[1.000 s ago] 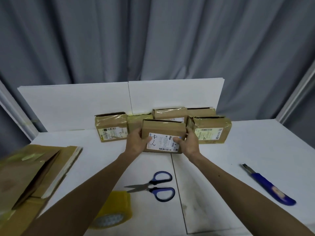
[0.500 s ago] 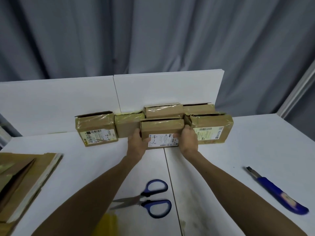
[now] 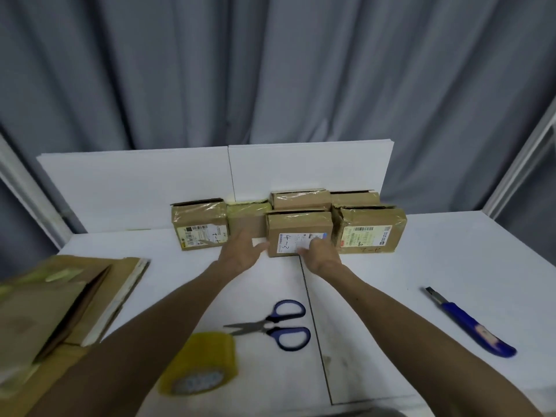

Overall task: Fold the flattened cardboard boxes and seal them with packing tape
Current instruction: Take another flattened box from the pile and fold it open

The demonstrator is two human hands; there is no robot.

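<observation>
The sealed box (image 3: 299, 233) marked 4-3 stands in the row of taped boxes along the far edge of the worktop (image 3: 436, 266). Another box is behind it, and a larger labelled box (image 3: 370, 231) is close on its right. The right hand (image 3: 320, 255) lies against its front label with the fingers loosely extended, pressing rather than gripping. The left hand (image 3: 237, 254) is spread open just beside the box's lower left corner; whether it touches cannot be told.

A harder or one-sided push would likely skew the box, jam it against its neighbours or drive the box behind it into the white backboard (image 3: 135, 182), and the row would go crooked.

The flattened cardboard (image 3: 60, 299) piled at the left edge looks to be the next work. A reach for it would carry the left forearm over the tape roll (image 3: 198, 364) near the front edge, and a careless sweep could knock the roll off. The scissors (image 3: 270, 325) lie between the arms. The utility knife (image 3: 469, 322) lies toward the right edge, and its tip seems exposed, a hazard if it is grabbed blind.
</observation>
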